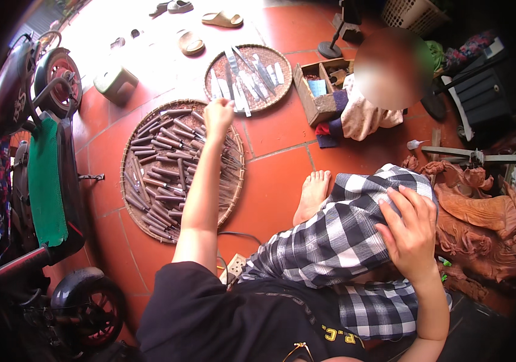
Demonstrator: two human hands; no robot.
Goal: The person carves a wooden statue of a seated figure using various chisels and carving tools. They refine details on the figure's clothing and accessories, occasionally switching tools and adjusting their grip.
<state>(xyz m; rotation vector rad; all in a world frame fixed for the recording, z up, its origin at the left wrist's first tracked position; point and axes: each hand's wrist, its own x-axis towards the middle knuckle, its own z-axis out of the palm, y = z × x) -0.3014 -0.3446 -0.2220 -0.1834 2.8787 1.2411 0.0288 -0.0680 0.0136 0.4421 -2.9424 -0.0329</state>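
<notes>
My left hand (218, 119) reaches forward over the far edge of a large round woven tray (126, 166). Its fingers are closed together, and what they hold, if anything, is too small to make out. Carving tools with brown wooden handles (164, 175) lie in several rows inside that tray. Just beyond the hand is a smaller woven tray (286, 90) with flat metal blades (231, 63) and pale slim pieces. My right hand (412, 232) rests on my bent knee in checked trousers (324, 247), fingers spread, holding nothing.
A wooden box (315, 108) stands beside a person (372, 114) at the far right. Carved reddish wood (481, 208) lies right of my knee. A power strip (233, 268) with a cable sits near me. Left are a scooter (49, 181) and a stool (116, 83); sandals (221, 20) lie beyond.
</notes>
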